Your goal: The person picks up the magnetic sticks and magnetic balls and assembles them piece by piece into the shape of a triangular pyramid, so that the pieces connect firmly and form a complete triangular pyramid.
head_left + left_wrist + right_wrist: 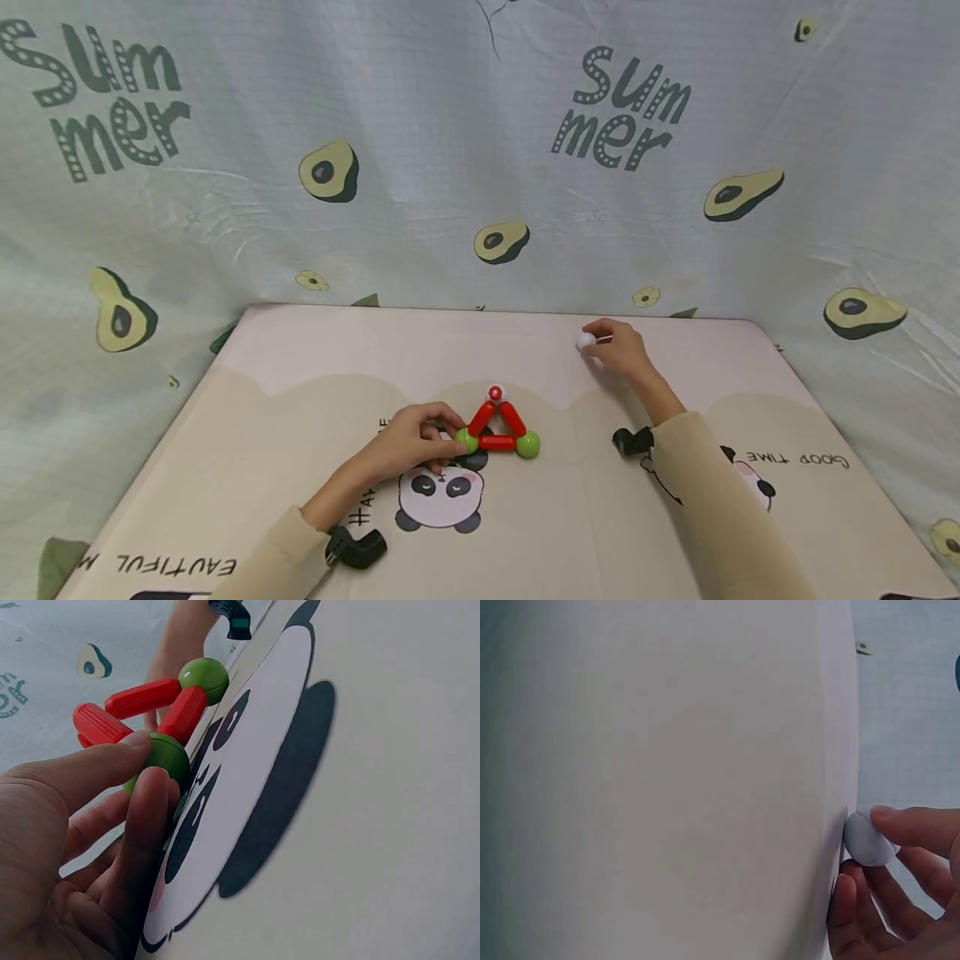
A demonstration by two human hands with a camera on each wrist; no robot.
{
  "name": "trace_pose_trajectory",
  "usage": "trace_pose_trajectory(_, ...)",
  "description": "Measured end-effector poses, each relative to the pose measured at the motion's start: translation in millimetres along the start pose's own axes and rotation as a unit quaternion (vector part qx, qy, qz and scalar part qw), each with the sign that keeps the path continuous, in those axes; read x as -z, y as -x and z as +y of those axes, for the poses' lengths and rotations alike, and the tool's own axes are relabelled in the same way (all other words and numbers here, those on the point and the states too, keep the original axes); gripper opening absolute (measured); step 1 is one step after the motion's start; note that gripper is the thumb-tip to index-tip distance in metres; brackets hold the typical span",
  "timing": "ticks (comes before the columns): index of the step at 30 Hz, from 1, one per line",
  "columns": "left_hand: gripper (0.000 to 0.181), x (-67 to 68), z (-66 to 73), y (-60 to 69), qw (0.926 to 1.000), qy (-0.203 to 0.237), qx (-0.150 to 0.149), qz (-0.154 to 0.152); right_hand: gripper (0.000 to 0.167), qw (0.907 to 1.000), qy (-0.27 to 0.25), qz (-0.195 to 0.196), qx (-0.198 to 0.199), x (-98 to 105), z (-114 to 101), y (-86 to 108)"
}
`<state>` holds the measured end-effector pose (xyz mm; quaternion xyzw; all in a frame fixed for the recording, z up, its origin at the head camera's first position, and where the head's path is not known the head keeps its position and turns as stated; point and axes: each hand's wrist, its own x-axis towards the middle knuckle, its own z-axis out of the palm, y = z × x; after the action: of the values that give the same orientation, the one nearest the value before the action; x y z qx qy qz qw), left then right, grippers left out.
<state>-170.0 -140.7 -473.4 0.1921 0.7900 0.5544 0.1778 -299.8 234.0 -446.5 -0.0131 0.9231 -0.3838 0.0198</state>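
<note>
A triangle of red rods (pixel 497 442) lies on the table mat, with a green ball at each near corner. My left hand (pixel 412 437) pinches the left green ball (pixel 169 757) between thumb and fingers. The right green ball (pixel 528 444) is untouched. At the far corner a red piece (pixel 495 392) is seen end-on over something whitish, mostly hidden. Farther back on the right, my right hand (pixel 621 350) holds a white ball (pixel 868 840) by thumb and fingers, close to the mat's surface.
The table mat (pixel 300 433) carries printed pandas and lettering. A panda print (pixel 441 496) lies beside my left hand. Behind the table's far edge hangs a pale curtain (pixel 420 100) with avocado prints. Dark wrist devices (pixel 356 548) sit on both wrists.
</note>
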Motion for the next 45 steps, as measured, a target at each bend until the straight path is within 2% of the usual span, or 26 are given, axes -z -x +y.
trace_pose_trajectory(14, 0.031, -0.4, 1.6, 1.2, 1.0, -0.004, 0.002, 0.001, 0.039, 0.9999, -0.008, -0.001, -0.006, -1.2, -1.8, 2.6)
trace_pose_trajectory(22, 0.032, -0.1, 1.6, 0.7, 1.0, -0.002, 0.003, 0.002, 0.039, 0.9998, -0.019, -0.003, 0.004, -0.1, -7.5, 10.4)
trace_pose_trajectory(28, 0.032, -0.1, 1.6, 0.6, 1.0, 0.0, 0.002, 0.001, 0.038, 0.9994, -0.028, -0.002, 0.021, 0.3, -15.1, 17.1)
trace_pose_trajectory(37, 0.032, -0.8, 1.2, 0.7, 1.0, 0.0, 0.0, -0.001, 0.036, 0.9989, -0.013, -0.007, 0.044, -1.6, -24.6, 29.1)
trace_pose_trajectory(45, 0.031, -0.7, 1.4, 0.7, 1.0, -0.002, 0.0, 0.001, 0.035, 0.9963, -0.039, -0.005, 0.076, -3.3, -38.9, 42.0)
